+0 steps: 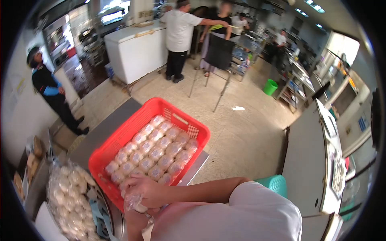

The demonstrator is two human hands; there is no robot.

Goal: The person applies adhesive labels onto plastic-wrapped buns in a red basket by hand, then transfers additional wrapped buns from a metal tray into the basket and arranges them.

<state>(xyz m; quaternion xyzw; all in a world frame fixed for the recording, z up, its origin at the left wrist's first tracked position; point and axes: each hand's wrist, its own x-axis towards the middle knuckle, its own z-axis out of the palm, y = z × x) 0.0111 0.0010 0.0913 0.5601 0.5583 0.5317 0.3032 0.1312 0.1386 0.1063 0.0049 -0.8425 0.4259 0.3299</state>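
My right hand (146, 192) is closed on crinkled clear plastic wrap (133, 201) with something pale inside, just over the near edge of a red plastic basket (193, 125). Below it, my left hand (136, 220) grips the same wrapped piece from underneath; its fingers are partly hidden. Rows of round, pale, plastic-wrapped balls (156, 152) with small printed labels fill the basket. To the left, a large clear bag (66, 197) of similar pale balls rests in a round metal pan (116, 213), beside a light blue strip of material (100, 217).
The basket stands on a grey metal table (112, 122). A white chest freezer (136, 54), a black chair (217, 52) and a green bin (270, 86) are farther off. One person (52, 86) stands at left; several others are at the back. A white cabinet (305, 160) is at right.
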